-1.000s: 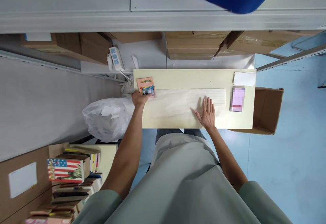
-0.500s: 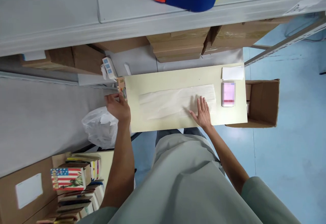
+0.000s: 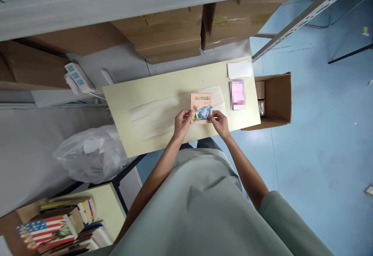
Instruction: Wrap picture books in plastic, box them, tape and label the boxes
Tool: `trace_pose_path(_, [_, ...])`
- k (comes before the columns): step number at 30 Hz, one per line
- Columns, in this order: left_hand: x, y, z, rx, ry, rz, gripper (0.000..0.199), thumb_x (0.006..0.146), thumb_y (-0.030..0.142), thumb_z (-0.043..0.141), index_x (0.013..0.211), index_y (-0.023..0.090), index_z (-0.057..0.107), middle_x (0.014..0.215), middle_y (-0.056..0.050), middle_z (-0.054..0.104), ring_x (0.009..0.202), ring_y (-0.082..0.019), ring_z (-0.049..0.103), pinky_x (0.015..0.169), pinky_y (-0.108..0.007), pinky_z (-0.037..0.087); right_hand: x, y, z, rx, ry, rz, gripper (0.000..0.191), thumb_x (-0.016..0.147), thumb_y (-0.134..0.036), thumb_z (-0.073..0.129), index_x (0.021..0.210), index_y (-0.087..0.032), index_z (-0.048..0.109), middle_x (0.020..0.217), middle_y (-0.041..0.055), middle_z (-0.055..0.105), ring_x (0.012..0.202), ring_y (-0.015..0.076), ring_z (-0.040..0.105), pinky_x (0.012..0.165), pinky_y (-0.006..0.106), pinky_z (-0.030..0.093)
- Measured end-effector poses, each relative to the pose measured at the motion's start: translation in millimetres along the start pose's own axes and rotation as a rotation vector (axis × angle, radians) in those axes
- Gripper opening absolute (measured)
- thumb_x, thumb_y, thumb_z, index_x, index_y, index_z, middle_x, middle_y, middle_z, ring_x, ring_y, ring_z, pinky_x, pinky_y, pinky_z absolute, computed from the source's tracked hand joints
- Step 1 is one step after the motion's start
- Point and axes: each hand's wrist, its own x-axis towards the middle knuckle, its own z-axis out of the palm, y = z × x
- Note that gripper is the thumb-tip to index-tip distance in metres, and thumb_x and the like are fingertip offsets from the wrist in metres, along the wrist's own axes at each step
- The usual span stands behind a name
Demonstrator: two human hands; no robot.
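Note:
A small pink book (image 3: 201,100) with a blue picture on its cover is held over the table (image 3: 163,77). My left hand (image 3: 183,123) pinches its left edge, and my right hand (image 3: 220,124) grips its lower right corner. Beneath the book lies a long whitish sheet (image 3: 157,112), spread on the pale yellow tabletop. To the right of my hands are a pink item (image 3: 237,94), its surface pixelated, and a white paper (image 3: 239,69).
An open cardboard box (image 3: 278,100) stands beyond the table's right end. Lower left, a box holds books (image 3: 48,230), near a plastic bag (image 3: 90,155). A power strip (image 3: 79,78) and large cartons (image 3: 171,30) sit behind the table, under a shelf edge.
My left hand has brought the pink book from the table's left end to the middle. My right hand has lifted off the sheet and taken the book's other side. The view has shifted.

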Motion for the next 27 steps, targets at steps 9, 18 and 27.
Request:
trace_pose_path(9, [19.2,-46.4,27.7,0.358,0.043,-0.033,0.026,0.092,0.047,0.075,0.087,0.021,0.075,0.087,-0.007,0.079,0.082,-0.023,0.073,0.080,-0.033,0.056,9.7,31.2,-19.9,-0.273,0.142,-0.089,0.054,0.104,-0.071,0.055,0.111,-0.022,0.077,0.107,0.0121,0.081,0.095,0.0282,0.074,0.090,0.045,0.062])
trace_pose_path(18, [29.5,-60.6,34.6,0.515,0.145,-0.019,0.025,0.097,0.042,0.068,0.090,0.021,0.080,0.089,-0.008,0.081,0.081,-0.023,0.072,0.079,-0.032,0.052,21.1,43.2,-7.2,-0.460,0.194,-0.164,0.038,0.113,-0.048,0.051,0.112,-0.021,0.078,0.106,0.0117,0.079,0.101,0.0283,0.068,0.094,0.041,0.056])
trace_pose_path(27, [26.9,-55.2,35.0,0.482,0.164,-0.018,0.024,0.098,0.039,0.068,0.088,0.021,0.079,0.088,-0.008,0.081,0.083,-0.024,0.073,0.078,-0.031,0.050,4.2,38.6,-32.5,-0.593,0.354,-0.108,0.037,0.111,-0.051,0.053,0.121,-0.021,0.073,0.121,0.0162,0.074,0.112,0.0314,0.064,0.101,0.046,0.054])
